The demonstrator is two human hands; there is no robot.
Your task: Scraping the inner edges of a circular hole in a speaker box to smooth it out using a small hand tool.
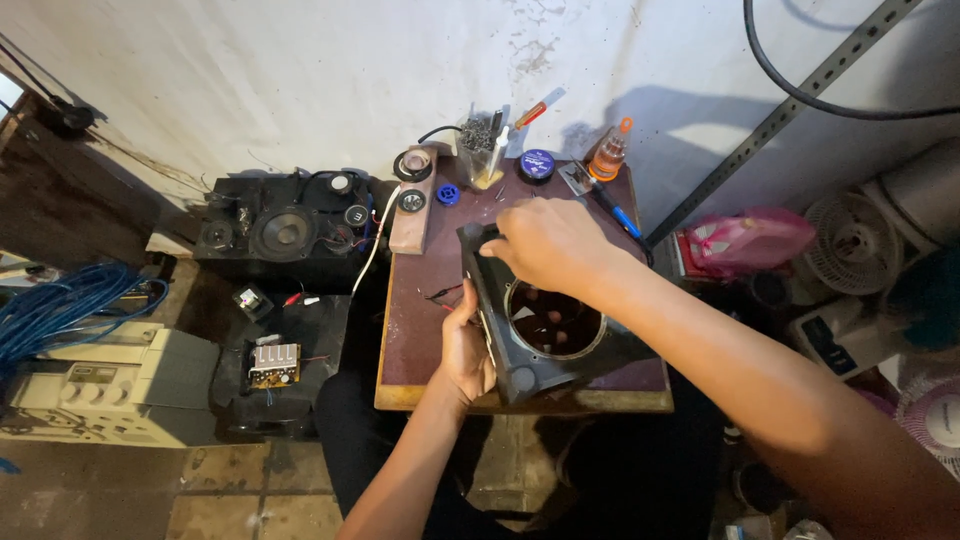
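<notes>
A dark grey speaker front panel (535,370) with a large round hole lies tilted on a small brown worktable (420,330). My left hand (466,345) grips the panel's left edge from the near side. My right hand (545,243) reaches over the panel's far end, fingers closed on its top corner. Through the round hole I see dark space and fingertips.
A black speaker box (285,235) with drivers and loose wires stands left of the table. A circuit board (274,364) and a beige device (110,385) lie on the floor. A jar of screws (480,150), blue tin (537,165), orange bottle (607,155) and a blue pen (620,215) sit at the table's back.
</notes>
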